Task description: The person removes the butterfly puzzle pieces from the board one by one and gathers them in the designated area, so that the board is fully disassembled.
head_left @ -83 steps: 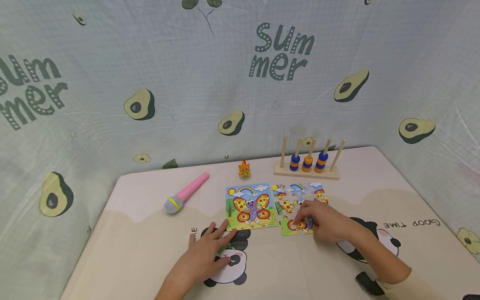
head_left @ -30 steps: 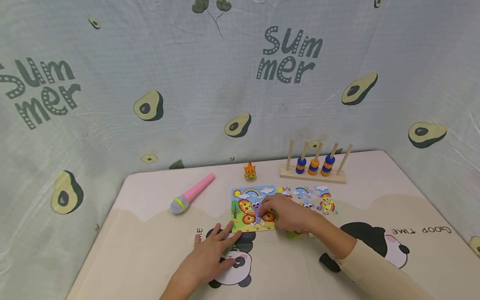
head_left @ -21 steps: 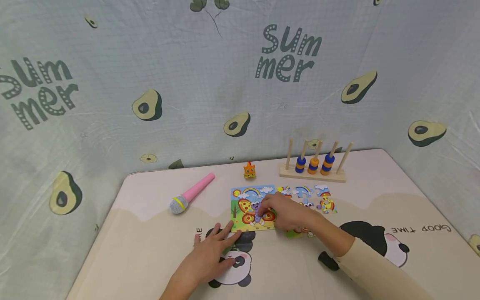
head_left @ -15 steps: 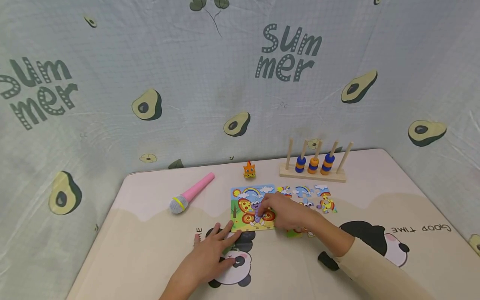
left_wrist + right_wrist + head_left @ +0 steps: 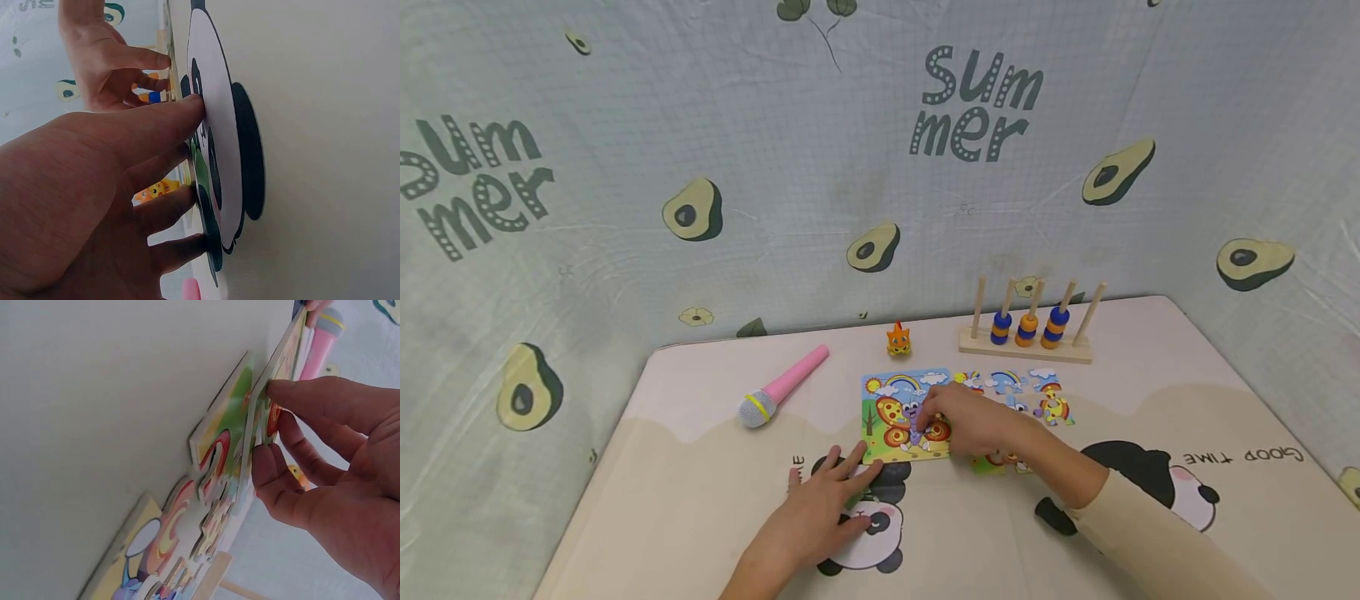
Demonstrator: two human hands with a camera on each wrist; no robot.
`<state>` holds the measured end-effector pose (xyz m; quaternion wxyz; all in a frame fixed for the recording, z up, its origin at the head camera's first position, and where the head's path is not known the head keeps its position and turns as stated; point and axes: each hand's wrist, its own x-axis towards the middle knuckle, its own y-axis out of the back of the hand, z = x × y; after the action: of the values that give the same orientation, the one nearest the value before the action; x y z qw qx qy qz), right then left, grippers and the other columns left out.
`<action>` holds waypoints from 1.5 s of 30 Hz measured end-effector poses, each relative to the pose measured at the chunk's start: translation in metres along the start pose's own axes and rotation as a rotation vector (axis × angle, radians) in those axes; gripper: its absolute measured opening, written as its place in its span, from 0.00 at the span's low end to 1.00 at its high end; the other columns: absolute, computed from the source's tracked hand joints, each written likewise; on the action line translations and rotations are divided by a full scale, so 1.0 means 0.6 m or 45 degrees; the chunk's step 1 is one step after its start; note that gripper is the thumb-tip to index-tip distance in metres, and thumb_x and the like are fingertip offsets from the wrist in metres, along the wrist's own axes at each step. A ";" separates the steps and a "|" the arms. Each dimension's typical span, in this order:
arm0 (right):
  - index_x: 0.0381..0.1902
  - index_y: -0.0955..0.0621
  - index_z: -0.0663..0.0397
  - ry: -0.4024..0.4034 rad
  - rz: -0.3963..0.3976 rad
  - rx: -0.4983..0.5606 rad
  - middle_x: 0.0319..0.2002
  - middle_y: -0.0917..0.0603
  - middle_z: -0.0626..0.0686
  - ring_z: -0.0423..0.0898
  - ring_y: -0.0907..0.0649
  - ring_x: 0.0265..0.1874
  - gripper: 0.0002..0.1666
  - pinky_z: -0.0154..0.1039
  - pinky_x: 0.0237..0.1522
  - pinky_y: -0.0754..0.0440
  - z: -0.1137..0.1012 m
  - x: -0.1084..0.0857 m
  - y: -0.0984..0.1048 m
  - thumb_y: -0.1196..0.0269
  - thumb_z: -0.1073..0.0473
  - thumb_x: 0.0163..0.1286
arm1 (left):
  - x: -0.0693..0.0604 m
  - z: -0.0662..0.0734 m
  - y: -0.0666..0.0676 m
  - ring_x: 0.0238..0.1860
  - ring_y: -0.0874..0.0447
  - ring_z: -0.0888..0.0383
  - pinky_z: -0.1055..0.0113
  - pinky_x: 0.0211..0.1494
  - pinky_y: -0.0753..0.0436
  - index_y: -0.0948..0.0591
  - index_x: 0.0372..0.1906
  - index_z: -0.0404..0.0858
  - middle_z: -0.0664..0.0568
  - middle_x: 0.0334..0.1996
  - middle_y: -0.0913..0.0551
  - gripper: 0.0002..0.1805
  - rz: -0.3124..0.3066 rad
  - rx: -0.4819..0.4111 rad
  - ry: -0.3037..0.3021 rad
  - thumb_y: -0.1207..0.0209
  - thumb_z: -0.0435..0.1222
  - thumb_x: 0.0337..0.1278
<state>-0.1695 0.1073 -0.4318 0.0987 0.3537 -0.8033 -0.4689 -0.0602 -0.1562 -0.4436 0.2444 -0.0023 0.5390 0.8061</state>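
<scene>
My left hand (image 5: 816, 512) lies with spread fingers on the printed tablecloth; its fingertips reach the near-left corner of a butterfly puzzle board (image 5: 872, 425). Over the board's right side, my right hand (image 5: 973, 421) touches the butterfly picture with loosely bent fingertips. In the right wrist view, the thumb (image 5: 294, 392) and fingers meet the board's face, and I make out no loose piece between them. Jigsaw pieces (image 5: 1054, 408) with the same butterfly picture lie right of the board, partly hidden by the right hand and forearm. A green piece (image 5: 228, 419) lies close beside the board.
A pink toy microphone (image 5: 790, 375) lies left of the board. Behind it stands a small orange toy figure (image 5: 898, 340). A wooden peg rack (image 5: 1026, 346) with blue and orange beads is at the back right. A black object (image 5: 1056, 517) hangs by the right forearm.
Since the oldest frame, my right hand has moved left from the loose pieces onto the board. Over the last second both hands have stayed in place.
</scene>
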 end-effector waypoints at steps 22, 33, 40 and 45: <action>0.46 0.10 0.47 0.071 0.028 -0.002 0.47 0.16 0.44 0.45 0.21 0.48 0.30 0.50 0.59 0.20 0.003 -0.001 0.004 0.30 0.78 0.47 | 0.006 0.002 -0.002 0.82 0.45 0.33 0.12 0.65 0.50 0.28 0.76 0.57 0.52 0.82 0.38 0.37 -0.024 0.012 0.022 0.32 0.51 0.63; 0.45 0.11 0.41 0.074 0.052 0.038 0.46 0.17 0.40 0.45 0.21 0.50 0.31 0.54 0.61 0.22 0.034 -0.016 0.009 0.29 0.76 0.46 | 0.005 0.005 0.002 0.82 0.45 0.33 0.12 0.65 0.50 0.28 0.76 0.56 0.51 0.82 0.38 0.37 -0.021 0.016 0.021 0.32 0.51 0.63; 0.44 0.10 0.39 0.068 0.087 0.048 0.45 0.18 0.39 0.44 0.22 0.47 0.32 0.46 0.50 0.22 0.051 -0.044 0.014 0.29 0.77 0.45 | 0.003 0.004 0.001 0.81 0.44 0.34 0.12 0.65 0.50 0.27 0.76 0.55 0.51 0.82 0.38 0.37 -0.006 0.011 0.012 0.31 0.50 0.63; 0.42 0.11 0.38 0.046 0.120 0.074 0.45 0.18 0.40 0.46 0.23 0.44 0.33 0.41 0.43 0.24 0.064 -0.065 0.017 0.29 0.78 0.41 | 0.001 0.002 -0.001 0.81 0.44 0.34 0.12 0.65 0.50 0.27 0.76 0.55 0.51 0.82 0.38 0.37 -0.004 0.012 0.013 0.31 0.50 0.63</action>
<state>-0.1648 0.1624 -0.4374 0.1250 0.3265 -0.8304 -0.4338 -0.0605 -0.1548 -0.4438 0.2431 -0.0060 0.5439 0.8032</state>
